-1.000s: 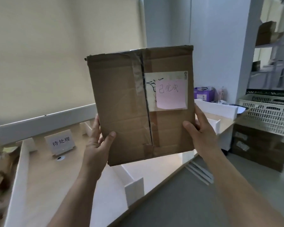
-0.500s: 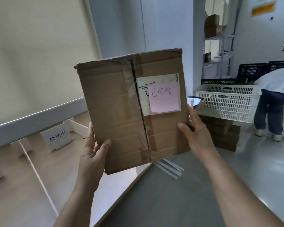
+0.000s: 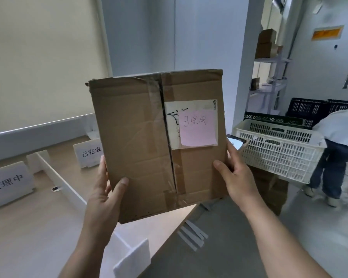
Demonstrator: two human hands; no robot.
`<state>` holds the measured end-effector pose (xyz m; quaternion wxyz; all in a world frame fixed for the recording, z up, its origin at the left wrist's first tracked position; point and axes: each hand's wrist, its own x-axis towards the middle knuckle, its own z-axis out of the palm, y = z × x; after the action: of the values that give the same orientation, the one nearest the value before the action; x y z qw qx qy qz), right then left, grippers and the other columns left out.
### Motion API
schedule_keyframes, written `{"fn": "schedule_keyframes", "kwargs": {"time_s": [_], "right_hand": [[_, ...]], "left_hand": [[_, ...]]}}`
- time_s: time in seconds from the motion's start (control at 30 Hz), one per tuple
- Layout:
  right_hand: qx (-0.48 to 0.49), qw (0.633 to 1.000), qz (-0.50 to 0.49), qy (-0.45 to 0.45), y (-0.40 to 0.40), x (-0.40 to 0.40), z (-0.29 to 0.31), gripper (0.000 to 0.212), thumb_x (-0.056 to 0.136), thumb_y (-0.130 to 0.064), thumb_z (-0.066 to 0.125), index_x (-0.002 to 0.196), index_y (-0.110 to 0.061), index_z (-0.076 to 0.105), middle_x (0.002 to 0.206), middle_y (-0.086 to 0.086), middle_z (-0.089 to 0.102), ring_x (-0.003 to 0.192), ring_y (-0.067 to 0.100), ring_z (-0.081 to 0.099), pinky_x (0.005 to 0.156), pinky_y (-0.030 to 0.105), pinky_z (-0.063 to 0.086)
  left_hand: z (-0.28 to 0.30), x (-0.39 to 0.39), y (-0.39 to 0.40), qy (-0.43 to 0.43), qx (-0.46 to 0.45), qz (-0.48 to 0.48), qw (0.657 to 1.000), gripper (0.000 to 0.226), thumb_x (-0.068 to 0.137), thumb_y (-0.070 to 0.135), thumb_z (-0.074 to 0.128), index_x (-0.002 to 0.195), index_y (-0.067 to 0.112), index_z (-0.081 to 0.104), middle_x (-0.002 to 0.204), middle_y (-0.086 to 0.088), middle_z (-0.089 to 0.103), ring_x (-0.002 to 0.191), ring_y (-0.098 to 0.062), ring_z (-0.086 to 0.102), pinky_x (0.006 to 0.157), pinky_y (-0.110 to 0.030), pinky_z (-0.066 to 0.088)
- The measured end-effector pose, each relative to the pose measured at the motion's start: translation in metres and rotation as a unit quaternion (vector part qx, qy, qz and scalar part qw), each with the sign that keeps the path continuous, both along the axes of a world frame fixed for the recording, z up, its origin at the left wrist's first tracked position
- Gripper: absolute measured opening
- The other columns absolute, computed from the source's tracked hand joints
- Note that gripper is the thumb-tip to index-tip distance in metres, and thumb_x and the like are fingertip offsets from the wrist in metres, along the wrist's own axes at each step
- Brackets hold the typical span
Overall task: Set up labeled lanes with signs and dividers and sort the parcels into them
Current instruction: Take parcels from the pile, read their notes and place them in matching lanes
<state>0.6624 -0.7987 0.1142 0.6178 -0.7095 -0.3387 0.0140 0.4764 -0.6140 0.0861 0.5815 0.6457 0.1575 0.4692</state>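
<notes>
Held up in the air, in front of the camera, above the near edge of the light wooden table (image 3: 28, 227): a flat brown cardboard parcel (image 3: 141, 149), sealed along the middle with clear and brown tape. On its right half, a white shipping label (image 3: 191, 106) with a pink square sticky note (image 3: 198, 128) over it, handwritten "已完成". Left hand (image 3: 102, 199) closed on the lower left edge of the parcel, thumb on the front face, fingers behind. Right hand (image 3: 236, 177) closed on the lower right edge, thumb on the front, fingers along the side.

On the table, behind and left of the parcel, a white standing sign card printed "已完成" (image 3: 88, 153), partly hidden by the parcel. Further left, a second white sign card printed "处理中" (image 3: 8, 183). Between the two signs, a long white foam divider strip (image 3: 56, 177), upright, running from the back of the table toward the near edge. At the near edge, a short white foam block (image 3: 135, 259).

On the grey floor, beside the table, a few loose white strips (image 3: 191, 235). To the right, a white perforated plastic crate (image 3: 279, 149) on top of brown boxes, black crates (image 3: 307, 106) behind it. At far right, a person in a white shirt and blue jeans (image 3: 338, 149), bent forward.
</notes>
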Motion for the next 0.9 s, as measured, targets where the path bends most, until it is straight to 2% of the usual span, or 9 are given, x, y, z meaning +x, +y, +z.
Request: {"fn": "schedule_keyframes", "kwargs": {"time_s": [0.13, 0.27, 0.4, 0.47, 0.53, 0.6, 0.67, 0.77, 0.9], "right_hand": [[-0.028, 1.000, 0.007, 0.009, 0.032, 0.044, -0.014, 0.057, 0.095, -0.022, 0.053, 0.138, -0.051, 0.029, 0.138, -0.010, 0.050, 0.129, 0.013, 0.044, 0.108, 0.037, 0.036], [-0.072, 0.996, 0.052, 0.005, 0.088, 0.083, -0.026, 0.058, 0.095, -0.026, 0.052, 0.143, -0.048, 0.027, 0.139, -0.009, 0.050, 0.130, 0.017, 0.044, 0.109, 0.045, 0.036], [-0.085, 0.988, 0.132, -0.005, 0.159, 0.114, -0.039, 0.057, 0.096, -0.025, 0.051, 0.143, -0.046, 0.026, 0.127, -0.026, 0.049, 0.119, 0.006, 0.046, 0.100, 0.029, 0.039], [-0.100, 0.980, 0.172, 0.003, 0.191, 0.128, -0.049, 0.055, 0.096, -0.026, 0.052, 0.142, -0.046, 0.029, 0.123, -0.025, 0.053, 0.113, 0.005, 0.050, 0.095, 0.027, 0.041], [-0.125, 0.971, 0.204, 0.015, 0.222, 0.143, -0.060, 0.056, 0.094, -0.027, 0.053, 0.143, -0.045, 0.031, 0.126, -0.017, 0.057, 0.114, 0.008, 0.054, 0.097, 0.032, 0.045], [-0.144, 0.961, 0.235, 0.024, 0.245, 0.155, -0.071, 0.059, 0.093, -0.028, 0.055, 0.142, -0.047, 0.029, 0.131, -0.014, 0.056, 0.118, 0.009, 0.054, 0.100, 0.037, 0.045], [-0.172, 0.948, 0.265, 0.019, 0.265, 0.169, -0.079, 0.061, 0.092, -0.029, 0.055, 0.143, -0.048, 0.026, 0.137, -0.013, 0.052, 0.124, 0.011, 0.050, 0.103, 0.037, 0.042], [-0.221, 0.931, 0.291, -0.011, 0.292, 0.188, -0.086, 0.061, 0.094, -0.030, 0.052, 0.146, -0.042, 0.022, 0.139, -0.011, 0.050, 0.123, 0.017, 0.050, 0.097, 0.032, 0.041], [-0.312, 0.901, 0.295, -0.060, 0.321, 0.206, -0.095, 0.063, 0.094, -0.039, 0.047, 0.149, -0.037, 0.016, 0.138, -0.004, 0.051, 0.119, 0.023, 0.052, 0.089, 0.032, 0.043]], "left_hand": [[-0.012, 0.031, 0.020, 0.028, -0.023, 0.025, 0.999, 0.064, 0.093, 0.010, 0.051, 0.144, 0.041, 0.028, 0.135, 0.022, 0.048, 0.110, 0.012, 0.053, 0.084, -0.009, 0.048], [-0.024, 0.048, 0.050, 0.053, -0.043, 0.085, 0.994, 0.065, 0.093, 0.010, 0.052, 0.142, 0.044, 0.025, 0.139, 0.020, 0.045, 0.118, 0.007, 0.050, 0.102, -0.027, 0.042], [-0.040, 0.055, 0.090, 0.104, -0.051, 0.163, 0.980, 0.068, 0.089, 0.029, 0.059, 0.142, 0.052, 0.023, 0.145, 0.020, 0.038, 0.133, -0.010, 0.040, 0.110, -0.041, 0.035], [-0.046, 0.061, 0.103, 0.129, -0.062, 0.209, 0.967, 0.065, 0.091, 0.027, 0.057, 0.141, 0.054, 0.023, 0.145, 0.021, 0.039, 0.134, -0.011, 0.038, 0.111, -0.041, 0.033], [-0.051, 0.067, 0.114, 0.153, -0.076, 0.249, 0.953, 0.065, 0.094, 0.020, 0.055, 0.141, 0.051, 0.023, 0.144, 0.020, 0.040, 0.133, -0.007, 0.038, 0.114, -0.035, 0.028], [-0.055, 0.072, 0.121, 0.191, -0.096, 0.271, 0.939, 0.068, 0.090, 0.027, 0.059, 0.143, 0.049, 0.023, 0.144, 0.018, 0.041, 0.132, -0.007, 0.040, 0.114, -0.035, 0.028], [-0.059, 0.083, 0.128, 0.222, -0.126, 0.294, 0.921, 0.072, 0.082, 0.037, 0.060, 0.143, 0.049, 0.023, 0.140, 0.017, 0.046, 0.127, -0.010, 0.046, 0.110, -0.034, 0.033], [-0.062, 0.100, 0.136, 0.264, -0.150, 0.328, 0.895, 0.076, 0.075, 0.041, 0.056, 0.145, 0.042, 0.026, 0.134, 0.014, 0.052, 0.119, -0.007, 0.053, 0.106, -0.034, 0.037], [-0.069, 0.121, 0.149, 0.340, -0.153, 0.377, 0.848, 0.074, 0.076, 0.047, 0.050, 0.146, 0.037, 0.027, 0.136, 0.009, 0.052, 0.123, -0.018, 0.051, 0.106, -0.037, 0.037]]}}
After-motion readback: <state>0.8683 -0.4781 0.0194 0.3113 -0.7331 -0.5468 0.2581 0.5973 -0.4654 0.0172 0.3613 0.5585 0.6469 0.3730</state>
